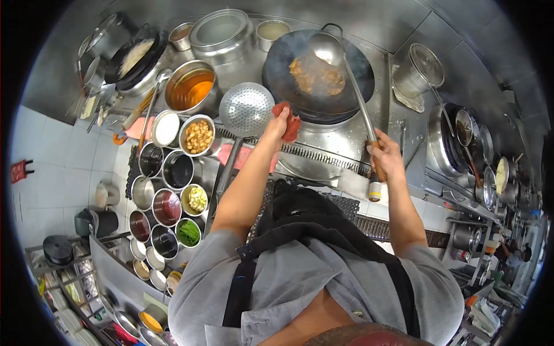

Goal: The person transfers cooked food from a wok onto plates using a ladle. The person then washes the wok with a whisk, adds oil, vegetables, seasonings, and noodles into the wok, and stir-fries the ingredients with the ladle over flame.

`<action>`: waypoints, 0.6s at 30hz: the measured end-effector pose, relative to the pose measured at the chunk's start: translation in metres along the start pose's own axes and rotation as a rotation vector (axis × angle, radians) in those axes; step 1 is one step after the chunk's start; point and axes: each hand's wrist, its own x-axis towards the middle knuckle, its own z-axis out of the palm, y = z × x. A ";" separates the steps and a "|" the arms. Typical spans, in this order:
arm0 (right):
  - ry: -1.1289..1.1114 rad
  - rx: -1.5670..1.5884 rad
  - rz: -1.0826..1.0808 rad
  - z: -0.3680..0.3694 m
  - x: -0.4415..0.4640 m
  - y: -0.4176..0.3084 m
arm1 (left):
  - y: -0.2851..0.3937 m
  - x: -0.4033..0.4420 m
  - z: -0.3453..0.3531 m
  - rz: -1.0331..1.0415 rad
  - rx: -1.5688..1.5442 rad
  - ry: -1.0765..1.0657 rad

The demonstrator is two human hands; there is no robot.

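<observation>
My left hand (279, 123) is closed on a red cloth (292, 124) at the near left rim of a large dark wok (360, 75). Browned food (316, 78) steams inside the wok. My right hand (385, 154) grips the wooden handle of a long ladle (359, 95). The ladle's bowl rests over the far part of the wok, above the food. Just left of my left hand lies a round perforated strainer (247, 109), its handle pointing toward me.
A pot of orange liquid (190, 89) and a lidded pot (220, 32) stand left of the wok. Ingredient containers, one with green vegetables (188, 232), line the left side. A metal pot (418, 72) stands right. Another wok (135, 60) is far left.
</observation>
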 end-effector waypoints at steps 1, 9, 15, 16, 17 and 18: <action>0.025 0.026 -0.052 0.006 0.008 0.005 | 0.009 0.010 0.015 -0.011 0.000 -0.013; 0.132 -0.663 0.029 -0.004 -0.025 -0.027 | -0.011 0.091 0.022 -0.070 -0.127 0.052; -0.052 -0.878 -0.008 -0.053 -0.119 -0.074 | 0.008 -0.026 0.050 0.075 -0.272 0.122; -0.075 -0.875 0.001 -0.061 -0.113 -0.076 | 0.011 -0.051 0.052 -0.006 -0.260 0.069; -0.111 -0.842 0.043 -0.062 -0.115 -0.074 | 0.002 -0.042 0.054 0.094 -0.256 0.142; -0.132 -0.806 0.075 -0.059 -0.113 -0.070 | 0.004 -0.022 0.047 0.106 -0.186 0.078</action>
